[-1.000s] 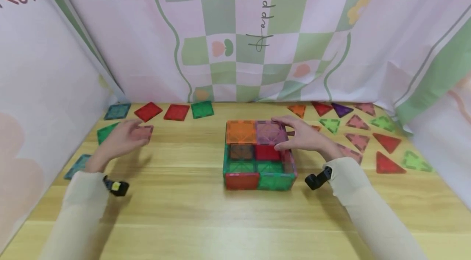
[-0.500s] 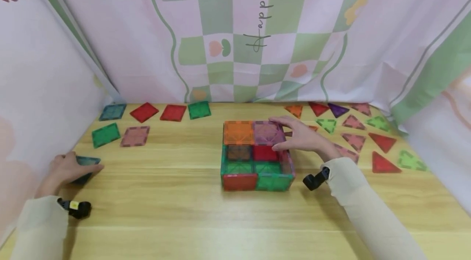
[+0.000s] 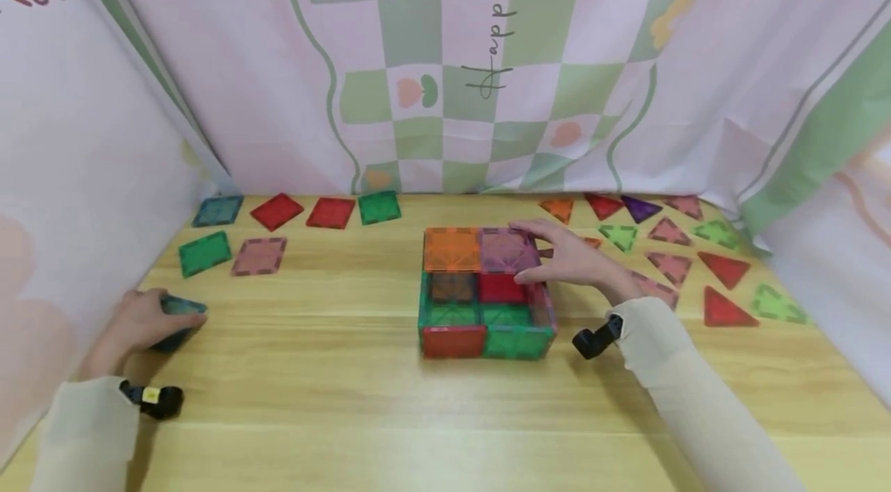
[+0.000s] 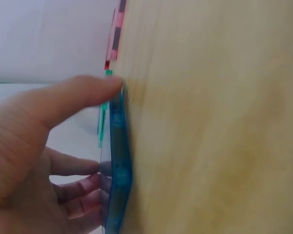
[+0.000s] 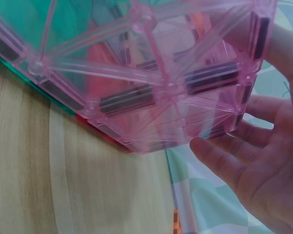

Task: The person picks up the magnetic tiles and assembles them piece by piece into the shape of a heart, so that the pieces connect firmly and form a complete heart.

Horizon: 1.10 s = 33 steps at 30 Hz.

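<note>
At the table's left side my left hand (image 3: 135,323) pinches a blue square magnetic tile (image 3: 179,316). In the left wrist view the thumb lies at one edge of that tile (image 4: 121,165), with the fingers at the opposite side. A low box of magnetic tiles (image 3: 454,342) stands mid-table, with green, red and pink walls. Over its back half lie an orange square tile (image 3: 452,249) and a purple-pink one (image 3: 503,249). My right hand (image 3: 574,258) holds the box's back right corner, thumb and fingers about the pink tiles (image 5: 171,92).
Loose square tiles, among them a green (image 3: 205,253) and a pink one (image 3: 259,256), lie at the back left. Several triangle tiles, such as a red one (image 3: 727,308), spread over the right side. A patterned cloth (image 3: 411,28) hangs behind the table.
My left hand has moved from above the pink square tile to the near left, taken the blue tile and shifted it slightly right. My right hand stays at the box corner.
</note>
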Each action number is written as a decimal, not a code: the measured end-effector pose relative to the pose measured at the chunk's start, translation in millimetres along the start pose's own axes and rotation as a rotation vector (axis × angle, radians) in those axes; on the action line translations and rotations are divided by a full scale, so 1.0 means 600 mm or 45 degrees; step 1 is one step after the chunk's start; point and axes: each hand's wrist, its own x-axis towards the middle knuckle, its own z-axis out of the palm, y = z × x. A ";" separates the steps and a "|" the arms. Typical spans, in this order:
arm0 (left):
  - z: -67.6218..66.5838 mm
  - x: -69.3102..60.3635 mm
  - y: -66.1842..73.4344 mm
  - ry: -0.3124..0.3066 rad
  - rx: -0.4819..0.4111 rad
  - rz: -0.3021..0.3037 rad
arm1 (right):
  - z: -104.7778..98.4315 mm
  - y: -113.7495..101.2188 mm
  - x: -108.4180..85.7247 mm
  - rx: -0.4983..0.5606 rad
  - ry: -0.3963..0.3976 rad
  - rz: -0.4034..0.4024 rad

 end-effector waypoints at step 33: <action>-0.004 -0.025 0.232 0.110 -0.164 0.418 | 0.017 0.037 -0.008 0.377 0.081 0.019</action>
